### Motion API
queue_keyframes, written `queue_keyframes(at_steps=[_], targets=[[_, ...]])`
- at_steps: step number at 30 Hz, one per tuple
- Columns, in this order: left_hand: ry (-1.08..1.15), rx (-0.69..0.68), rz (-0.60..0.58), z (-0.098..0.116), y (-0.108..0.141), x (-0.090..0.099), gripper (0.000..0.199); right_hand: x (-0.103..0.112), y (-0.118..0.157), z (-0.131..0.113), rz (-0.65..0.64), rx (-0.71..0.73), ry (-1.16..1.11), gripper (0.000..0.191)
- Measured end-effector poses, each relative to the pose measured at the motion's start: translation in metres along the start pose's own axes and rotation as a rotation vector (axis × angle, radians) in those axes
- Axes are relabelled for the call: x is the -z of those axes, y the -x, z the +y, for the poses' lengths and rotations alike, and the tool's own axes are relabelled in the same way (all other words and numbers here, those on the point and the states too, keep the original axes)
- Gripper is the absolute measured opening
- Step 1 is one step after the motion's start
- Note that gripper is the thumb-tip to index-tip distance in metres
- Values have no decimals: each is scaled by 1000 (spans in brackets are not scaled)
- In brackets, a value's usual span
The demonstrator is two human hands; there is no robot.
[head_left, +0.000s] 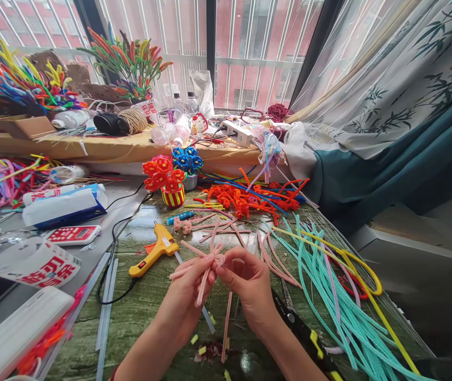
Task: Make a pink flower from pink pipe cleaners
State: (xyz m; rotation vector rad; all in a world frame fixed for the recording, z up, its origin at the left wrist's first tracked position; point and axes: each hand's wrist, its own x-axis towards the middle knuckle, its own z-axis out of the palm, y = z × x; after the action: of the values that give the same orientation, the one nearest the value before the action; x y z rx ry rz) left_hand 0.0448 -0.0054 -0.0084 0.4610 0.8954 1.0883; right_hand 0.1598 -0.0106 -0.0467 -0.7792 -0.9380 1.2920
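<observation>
Above the middle of the green table, my left hand (194, 283) is closed on a bundle of pink pipe cleaners (217, 255) bent into loops. Thumb and fingers of my right hand (250, 280) pinch the right side of the same loops, so the two hands nearly touch. Several pink ends stick out above and below my left fingers. One long pink strip (227, 328) hangs or lies below the hands; which of the two I cannot tell. Left of my hands lies a yellow glue gun (154, 251).
Teal pipe cleaners (329, 286) spread over the right side, near black-handled scissors (289, 316). Behind the hands are orange-red pieces (242, 198) and a red flower pot (173, 196). Clear glue sticks (107, 307), a calculator (71, 235) and a white box (23, 333) lie at left.
</observation>
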Motion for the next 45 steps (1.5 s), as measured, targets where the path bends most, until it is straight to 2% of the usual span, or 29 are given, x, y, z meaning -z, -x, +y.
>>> queue_keyframes(at_steps=[5, 11, 19, 28, 32, 35, 39, 45], targets=[[32, 62, -47, 1, 0, -2, 26, 1, 1, -5, 65, 247, 304, 5], [19, 62, -74, -1, -1, -1, 21, 3, 3, -14, 49, 372, 496, 3], [31, 106, -60, 0, 1, -2, 19, 5, 2, -20, 26, 445, 590, 6], [63, 157, -45, 1, 2, -3, 15, 7, 1, -22, -12, 413, 593, 6], [-20, 17, -47, 0, 1, 1, 19, 9, -1, -23, -28, 319, 489, 9], [-112, -83, -33, 0, 1, 4, 19, 10, -4, -22, -66, 110, 278, 14], [-221, -124, -26, 0, 2, 7, 19, 11, -7, -20, -119, -114, 74, 22], [-302, -170, -49, -2, 2, 10, 19, 11, -6, -19, -134, -199, 16, 30]])
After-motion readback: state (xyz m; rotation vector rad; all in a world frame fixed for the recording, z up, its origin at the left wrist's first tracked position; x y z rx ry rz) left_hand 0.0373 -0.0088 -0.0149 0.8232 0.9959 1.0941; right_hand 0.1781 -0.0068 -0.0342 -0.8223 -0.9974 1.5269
